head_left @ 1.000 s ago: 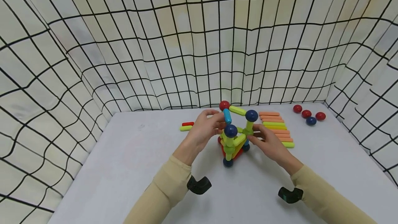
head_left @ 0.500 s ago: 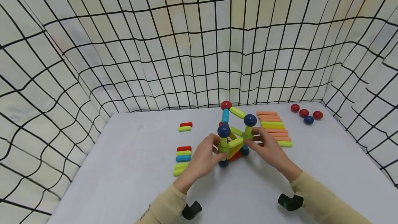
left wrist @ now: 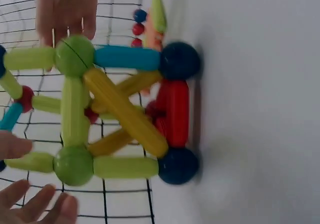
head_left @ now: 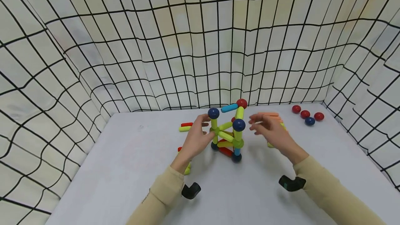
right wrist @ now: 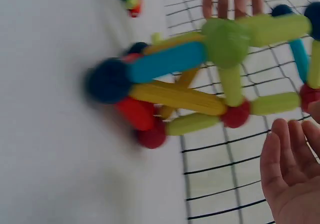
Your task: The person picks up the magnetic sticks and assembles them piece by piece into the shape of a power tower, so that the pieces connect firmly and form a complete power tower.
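Observation:
A tower of magnetic sticks and balls (head_left: pixel 238 135) stands upright on the white table. Navy balls form its visible feet, green balls sit midway, and yellow sticks (left wrist: pixel 125 111) cross on one side. At the top are two navy balls and a red ball (head_left: pixel 241 103), from which a blue stick (head_left: pixel 229 107) juts leftward, its other end apparently free. My left hand (head_left: pixel 194 143) is at the left post, thumb at the green ball, fingers spread around the post; whether it touches is unclear. My right hand (head_left: pixel 278 136) hovers right of the tower, apart from it, fingers loosely bent and holding nothing.
Orange and yellow-green sticks (head_left: pixel 272 114) lie behind my right hand. Several red balls and a navy ball (head_left: pixel 309 121) rest at the back right. Short sticks (head_left: pixel 185 127) lie on the left, some behind my left hand. Black netting (head_left: pixel 200 56) over white cloth surrounds the table.
The tower has been turned: its red top ball moved right and the blue stick now points left. My right hand has let go and drawn away; my left hand has moved up and slightly left.

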The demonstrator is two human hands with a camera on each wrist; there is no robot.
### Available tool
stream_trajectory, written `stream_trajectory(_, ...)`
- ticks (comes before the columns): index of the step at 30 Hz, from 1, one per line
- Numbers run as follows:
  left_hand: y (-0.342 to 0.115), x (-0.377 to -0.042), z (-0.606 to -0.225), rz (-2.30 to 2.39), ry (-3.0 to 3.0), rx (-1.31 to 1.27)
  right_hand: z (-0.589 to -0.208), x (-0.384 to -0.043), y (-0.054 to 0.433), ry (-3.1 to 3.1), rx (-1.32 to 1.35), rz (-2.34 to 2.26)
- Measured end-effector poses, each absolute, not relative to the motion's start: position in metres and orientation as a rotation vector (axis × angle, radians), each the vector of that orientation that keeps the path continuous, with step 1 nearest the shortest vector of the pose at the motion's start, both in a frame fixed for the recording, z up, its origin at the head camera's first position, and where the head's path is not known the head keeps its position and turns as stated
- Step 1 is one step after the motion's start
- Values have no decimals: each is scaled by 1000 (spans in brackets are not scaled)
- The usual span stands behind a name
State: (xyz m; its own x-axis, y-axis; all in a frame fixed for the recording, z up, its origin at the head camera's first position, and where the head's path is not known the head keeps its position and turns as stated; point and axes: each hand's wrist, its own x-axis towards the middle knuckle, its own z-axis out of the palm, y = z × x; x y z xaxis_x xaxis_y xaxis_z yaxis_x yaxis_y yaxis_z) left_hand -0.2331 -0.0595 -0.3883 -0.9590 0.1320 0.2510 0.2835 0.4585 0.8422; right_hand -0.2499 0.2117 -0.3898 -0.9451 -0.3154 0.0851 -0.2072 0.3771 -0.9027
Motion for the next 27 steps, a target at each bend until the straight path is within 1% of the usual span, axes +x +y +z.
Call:
stream_trajectory(2, -57, -229, -386, -1587, -2423, -358, -374, -262, 211, 2543, -450, -1677)
stream_trajectory(6, -50, -225, -386, -1577, -2192, -354, -352, -282, 205, 2601, -490, -1614)
stream_trajectory(13, -42, -231, -381, -1490, -2111, -361, -340, -293, 190, 2565, -489, -1560)
stream_trajectory(21, -45, -230, -385, -1500, -2197, -370, -351, -285, 192, 2471, -471, -1694)
stream_trajectory(24, -51, -229, -392, -1480, -2357, -326, -367, -275, 196, 2454, -441, -1694)
stream_trajectory(27, -57, -229, -401, -1447, -2517, -303, -389, -260, 200, 2456, -452, -1600)
